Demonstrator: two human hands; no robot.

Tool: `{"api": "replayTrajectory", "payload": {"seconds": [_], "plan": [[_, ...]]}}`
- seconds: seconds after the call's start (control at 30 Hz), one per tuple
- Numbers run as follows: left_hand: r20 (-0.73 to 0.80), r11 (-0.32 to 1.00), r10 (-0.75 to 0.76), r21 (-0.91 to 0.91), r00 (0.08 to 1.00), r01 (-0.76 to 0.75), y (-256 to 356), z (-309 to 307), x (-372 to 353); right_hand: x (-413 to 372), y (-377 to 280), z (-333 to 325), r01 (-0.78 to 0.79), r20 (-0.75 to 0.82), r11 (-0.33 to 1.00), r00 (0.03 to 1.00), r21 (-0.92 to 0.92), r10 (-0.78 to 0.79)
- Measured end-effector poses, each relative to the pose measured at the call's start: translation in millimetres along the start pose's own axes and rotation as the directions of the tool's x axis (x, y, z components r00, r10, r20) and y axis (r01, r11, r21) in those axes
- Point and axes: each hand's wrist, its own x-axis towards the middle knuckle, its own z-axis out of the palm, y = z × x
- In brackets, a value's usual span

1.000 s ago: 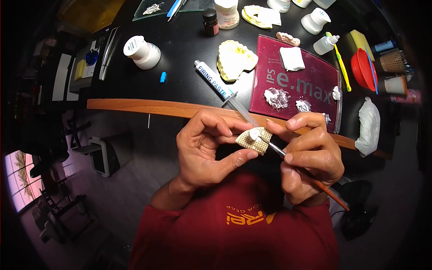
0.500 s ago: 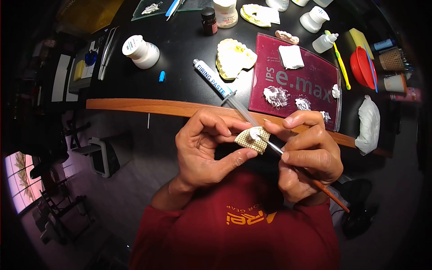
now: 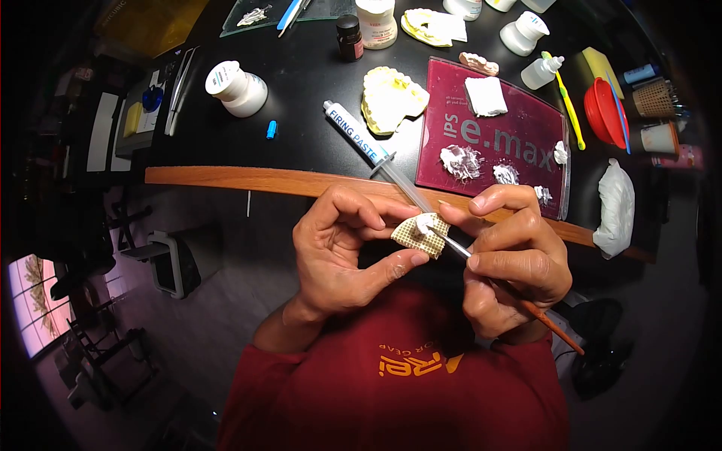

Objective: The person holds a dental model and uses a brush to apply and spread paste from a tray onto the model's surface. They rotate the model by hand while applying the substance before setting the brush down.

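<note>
Between the thumb and fingers of my left hand (image 3: 342,252) is a small honeycomb firing tray (image 3: 410,234), a fan-shaped piece full of square holes. White paste (image 3: 426,224) sits on its upper part. My right hand (image 3: 519,259) is closed around a thin brush (image 3: 543,322) with a metal ferrule and reddish-brown handle; its tip touches the paste. Just beyond the tray lies a firing paste syringe (image 3: 357,135), its plunger reaching over the table edge toward my fingers.
The table's wooden edge (image 3: 226,177) runs beyond my hands. On the table are a maroon e.max slab (image 3: 496,139) with white smears, a yellowish dental cast (image 3: 391,98), a white bottle (image 3: 237,89), a blue cap (image 3: 271,129), a red bowl (image 3: 604,113) and crumpled white tissue (image 3: 615,207).
Both hands keep almost the same place and grip. The brush tip stays at the paste, with only a very slight shift.
</note>
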Motion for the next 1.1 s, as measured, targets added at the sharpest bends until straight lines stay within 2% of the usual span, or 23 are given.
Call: {"api": "replayTrajectory", "payload": {"seconds": [0.23,0.73,0.83,0.93,1.1], "plan": [[0.012,0.998,-0.031,0.058,0.999,0.03,0.2,-3.1,-2.0,-1.0,0.4,1.1,-0.008,-0.013,1.0,1.0,-0.01,0.008],[-0.002,0.998,-0.036,0.053,0.999,0.036,0.6,-2.3,-2.6,-0.6,-0.7,0.7,-0.013,-0.014,1.0,1.0,-0.01,0.013],[0.004,1.0,0.003,0.01,1.0,-0.003,-1.2,-2.0,-1.7,0.1,-0.4,0.1,-0.002,0.003,1.0,1.0,-0.017,0.002],[0.005,0.998,-0.039,0.049,0.999,0.039,1.4,-2.8,-3.2,-0.2,-1.0,0.4,-0.009,0.001,1.0,1.0,-0.003,0.009],[-0.002,0.999,-0.023,0.046,1.0,0.023,0.6,-1.7,-2.6,-0.9,-4.1,-1.5,-0.014,0.007,1.0,1.0,-0.007,0.014]]}}
